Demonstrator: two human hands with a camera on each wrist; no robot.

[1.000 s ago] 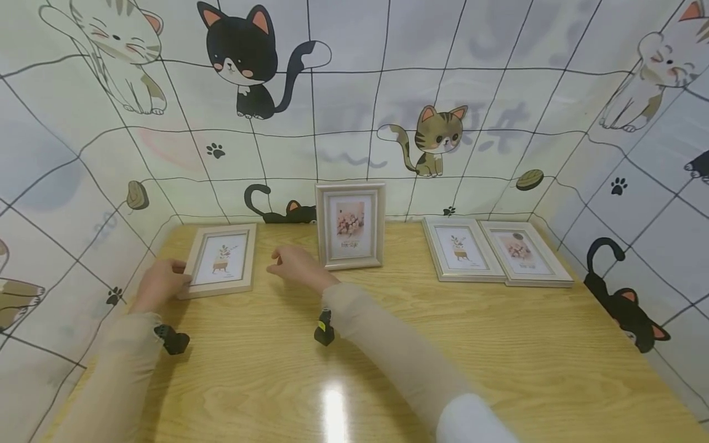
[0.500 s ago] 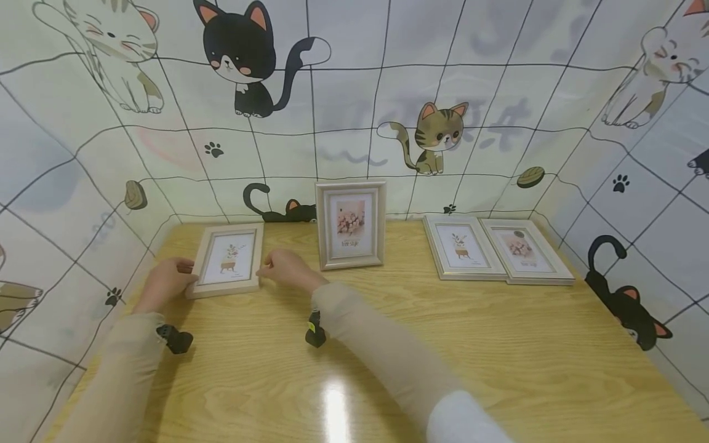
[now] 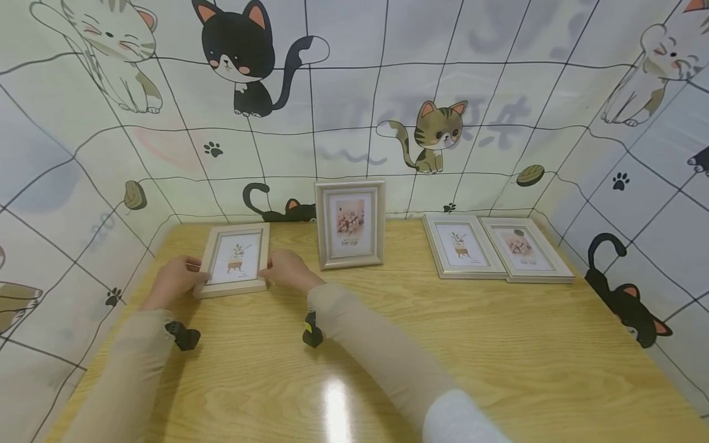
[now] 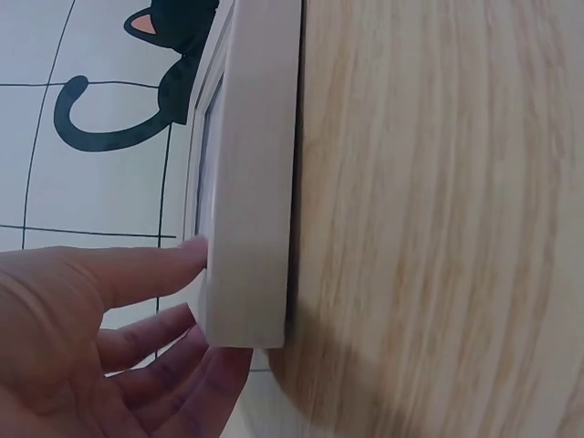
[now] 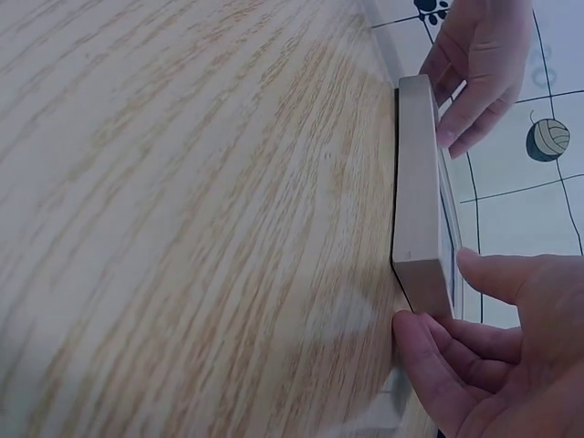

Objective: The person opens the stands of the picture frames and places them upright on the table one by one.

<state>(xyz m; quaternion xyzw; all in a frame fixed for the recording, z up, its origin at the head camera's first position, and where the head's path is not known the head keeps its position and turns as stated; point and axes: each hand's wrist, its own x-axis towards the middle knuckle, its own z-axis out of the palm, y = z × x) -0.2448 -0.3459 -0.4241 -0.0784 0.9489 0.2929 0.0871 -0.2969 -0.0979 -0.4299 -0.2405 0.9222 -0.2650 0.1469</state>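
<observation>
At the desk's (image 3: 388, 320) left rear, both hands are pinching the small picture frame (image 3: 236, 261). Left hand (image 3: 176, 280) is gripping its left edge, right hand (image 3: 290, 271) its right. Its print is too small to read.

Upright frame (image 3: 350, 223) just right of held frame (image 3: 236, 260), open table (image 3: 443, 344) in front, 2 flat frames (image 3: 495, 249) far right.

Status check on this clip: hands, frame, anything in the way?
Left hand grips the light wood frame's left edge; right hand grips its right edge. Frame's far edge tilted up off the table. Upright frame stands close on the right, apart.
</observation>
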